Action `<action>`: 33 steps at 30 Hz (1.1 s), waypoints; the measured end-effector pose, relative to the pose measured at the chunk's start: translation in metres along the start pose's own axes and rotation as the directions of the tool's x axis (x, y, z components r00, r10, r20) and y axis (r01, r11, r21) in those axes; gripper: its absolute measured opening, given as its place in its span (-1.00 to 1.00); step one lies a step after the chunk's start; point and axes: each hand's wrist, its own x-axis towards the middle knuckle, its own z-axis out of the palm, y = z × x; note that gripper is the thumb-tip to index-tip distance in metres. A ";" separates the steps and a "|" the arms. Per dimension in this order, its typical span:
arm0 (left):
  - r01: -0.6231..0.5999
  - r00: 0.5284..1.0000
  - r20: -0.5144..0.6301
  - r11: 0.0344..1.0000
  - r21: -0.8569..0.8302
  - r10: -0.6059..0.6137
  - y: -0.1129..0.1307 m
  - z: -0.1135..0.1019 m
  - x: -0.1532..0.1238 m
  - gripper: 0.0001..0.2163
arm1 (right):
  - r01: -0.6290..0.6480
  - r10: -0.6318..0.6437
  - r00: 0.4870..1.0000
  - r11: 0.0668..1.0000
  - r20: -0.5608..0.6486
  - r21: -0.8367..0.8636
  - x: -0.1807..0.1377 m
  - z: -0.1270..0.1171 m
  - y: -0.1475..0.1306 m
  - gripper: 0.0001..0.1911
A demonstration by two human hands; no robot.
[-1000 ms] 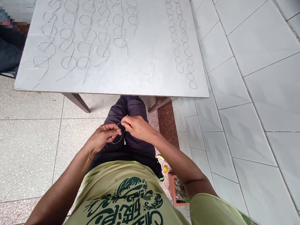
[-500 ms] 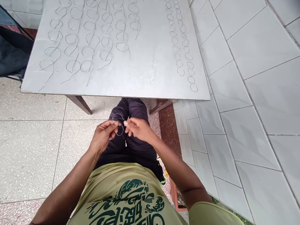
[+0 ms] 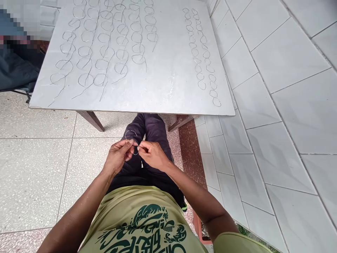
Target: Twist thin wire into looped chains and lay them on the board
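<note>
My left hand (image 3: 118, 156) and my right hand (image 3: 152, 154) meet over my lap, both pinching a thin wire (image 3: 131, 135) bent into a small loop. The loop stands up above my left fingertips, and a lower curve of the wire runs between the two hands. In front of me is a low grey table (image 3: 163, 84). Several rows of looped wire pieces (image 3: 105, 49) lie on its left and middle. Two narrower chains of small wire loops (image 3: 202, 59) run along its right side.
A white tiled wall (image 3: 276, 88) rises on the right. Speckled floor tiles (image 3: 34, 165) spread to the left. A dark bag or cloth (image 3: 15, 70) sits at the far left beside the table. A terracotta planter (image 3: 200, 228) stands by my right hip.
My right hand, which had let go with fingers spread half a second ago, has pinched the wire again. The loop has turned upward above my left fingers. The view has tilted down slightly.
</note>
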 end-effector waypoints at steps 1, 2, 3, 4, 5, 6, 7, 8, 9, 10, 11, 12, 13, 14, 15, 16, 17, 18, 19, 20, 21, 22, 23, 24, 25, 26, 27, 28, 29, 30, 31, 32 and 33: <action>-0.004 1.000 0.007 1.000 0.004 0.004 -0.001 0.000 -0.001 -0.72 | 0.009 -0.009 1.000 1.000 0.009 -0.005 0.000 0.000 0.000 -0.72; -0.010 1.000 0.010 1.000 0.008 0.010 -0.001 0.001 -0.001 -0.72 | 0.014 -0.014 1.000 1.000 0.016 -0.009 0.001 0.000 0.000 -0.73; -0.013 1.000 0.012 1.000 0.010 0.013 -0.002 0.001 -0.002 -0.72 | 0.014 -0.013 1.000 1.000 0.020 -0.010 0.001 0.000 0.001 -0.74; -0.011 1.000 0.016 1.000 0.008 0.011 -0.002 0.001 -0.002 -0.72 | 0.008 -0.008 1.000 1.000 0.017 -0.009 0.001 0.000 0.001 -0.74; -0.004 1.000 0.022 1.000 -0.002 0.004 -0.001 0.001 -0.003 -0.71 | -0.003 0.003 1.000 1.000 0.009 -0.005 0.002 0.000 0.001 -0.74; 0.008 0.999 0.032 1.000 -0.018 -0.008 0.000 0.000 -0.004 -0.70 | -0.016 0.016 1.000 1.000 -0.003 0.006 0.002 0.000 0.002 -0.74; 0.021 0.999 0.044 0.999 -0.041 -0.019 0.001 -0.001 -0.005 -0.69 | -0.030 0.030 0.999 0.999 -0.019 0.023 0.002 0.000 0.002 -0.74; 0.031 0.998 0.057 0.997 -0.068 -0.027 0.002 -0.001 -0.005 -0.68 | -0.046 0.048 0.998 0.998 -0.034 0.045 0.002 0.000 0.002 -0.74; 0.033 0.997 0.066 0.995 -0.097 -0.026 0.003 -0.002 -0.006 -0.67 | -0.064 0.067 0.997 0.995 -0.045 0.072 0.002 0.001 0.002 -0.73; 0.025 0.997 0.069 0.992 -0.124 -0.017 0.004 -0.003 -0.007 -0.66 | -0.083 0.088 0.995 0.992 -0.051 0.100 0.001 0.001 0.003 -0.72; 0.011 0.998 0.065 0.989 -0.146 -0.001 0.005 -0.003 -0.008 -0.65 | -0.101 0.109 0.992 0.987 -0.056 0.126 0.001 0.002 0.003 -0.71; -0.007 0.998 0.054 0.987 -0.160 0.016 0.006 -0.003 -0.008 -0.64 | -0.119 0.129 0.990 0.982 -0.061 0.146 0.001 0.003 0.003 -0.69; -0.025 0.999 0.038 0.986 -0.167 0.032 0.006 -0.003 -0.009 -0.63 | -0.134 0.146 0.987 0.978 -0.066 0.160 0.001 0.003 0.003 -0.68; -0.039 0.999 0.021 0.986 -0.165 0.043 0.006 -0.003 -0.010 -0.62 | -0.142 0.156 0.985 0.976 -0.070 0.166 0.001 0.004 0.004 -0.66; -0.049 0.999 0.003 0.987 -0.156 0.050 0.005 -0.002 -0.011 -0.63 | -0.147 0.162 0.984 0.975 -0.077 0.168 0.001 0.005 0.004 -0.66; -0.057 0.998 -0.016 0.988 -0.144 0.055 0.004 -0.002 -0.011 -0.64 | -0.148 0.164 0.983 0.975 -0.086 0.165 0.001 0.006 0.004 -0.65; -0.063 0.998 -0.037 0.990 -0.129 0.058 0.003 -0.001 -0.012 -0.67 | -0.145 0.161 0.982 0.977 -0.097 0.158 0.001 0.007 0.004 -0.65; -0.067 0.997 -0.057 0.991 -0.114 0.061 0.002 -0.001 -0.012 -0.70 | -0.137 0.154 0.982 0.980 -0.106 0.146 0.001 0.008 0.003 -0.66; -0.071 0.995 -0.075 0.993 -0.099 0.064 0.001 -0.002 -0.012 -0.72 | -0.127 0.142 0.983 0.983 -0.113 0.131 0.001 0.008 0.003 -0.67; -0.073 0.994 -0.086 0.994 -0.085 0.066 0.000 -0.002 -0.012 -0.73 | -0.115 0.128 0.985 0.987 -0.115 0.113 0.001 0.008 0.003 -0.68; -0.072 0.994 -0.091 0.995 -0.074 0.065 0.000 -0.003 -0.011 -0.74 | -0.099 0.109 0.988 0.991 -0.110 0.094 0.001 0.008 0.003 -0.71; -0.065 0.995 -0.086 0.996 -0.063 0.059 0.001 -0.004 -0.011 -0.75 | -0.082 0.089 0.991 0.994 -0.097 0.076 0.001 0.008 0.002 -0.73; -0.051 0.996 -0.072 0.997 -0.051 0.048 0.001 -0.005 -0.011 -0.75 | -0.062 0.067 0.994 0.996 -0.081 0.057 0.000 0.008 0.002 -0.74; -0.034 0.998 -0.054 0.999 -0.040 0.032 0.002 -0.006 -0.010 -0.75 | -0.042 0.044 0.997 0.998 -0.064 0.039 0.000 0.007 0.002 -0.75; -0.015 0.999 -0.034 0.999 -0.030 0.014 0.004 -0.006 -0.010 -0.76 | -0.020 0.021 0.999 1.000 -0.048 0.021 0.000 0.007 0.002 -0.75; 0.004 1.000 -0.016 1.000 -0.021 -0.005 0.005 -0.007 -0.009 -0.76 | -0.001 0.001 0.999 1.000 -0.033 0.006 0.000 0.006 0.003 -0.74; 0.021 1.000 -0.002 1.000 -0.014 -0.021 0.006 -0.007 -0.009 -0.76 | 0.015 -0.016 1.000 1.000 -0.021 -0.005 -0.001 0.006 0.003 -0.73; 0.032 0.999 0.003 0.999 -0.010 -0.032 0.006 -0.007 -0.009 -0.75 | 0.029 -0.029 1.000 1.000 -0.012 -0.013 -0.001 0.005 0.004 -0.72; 0.036 0.999 0.000 0.999 -0.010 -0.036 0.006 -0.007 -0.009 -0.74 | 0.037 -0.037 0.999 0.999 -0.007 -0.017 -0.001 0.005 0.004 -0.72; 0.031 0.999 -0.011 0.999 -0.008 -0.031 0.005 -0.006 -0.009 -0.74 | 0.039 -0.039 0.999 0.999 -0.005 -0.018 -0.001 0.005 0.005 -0.72; 0.019 0.999 -0.028 1.000 -0.003 -0.019 0.003 -0.006 -0.009 -0.73 | 0.038 -0.038 0.999 0.999 -0.005 -0.018 -0.001 0.004 0.005 -0.72; 0.002 0.999 -0.047 1.000 0.009 -0.002 0.001 -0.005 -0.009 -0.73 | 0.035 -0.035 0.999 0.999 -0.004 -0.019 -0.001 0.004 0.006 -0.72; -0.018 0.998 -0.064 0.999 0.027 0.019 -0.001 -0.004 -0.009 -0.73 | 0.031 -0.031 1.000 0.999 0.000 -0.021 -0.001 0.005 0.006 -0.72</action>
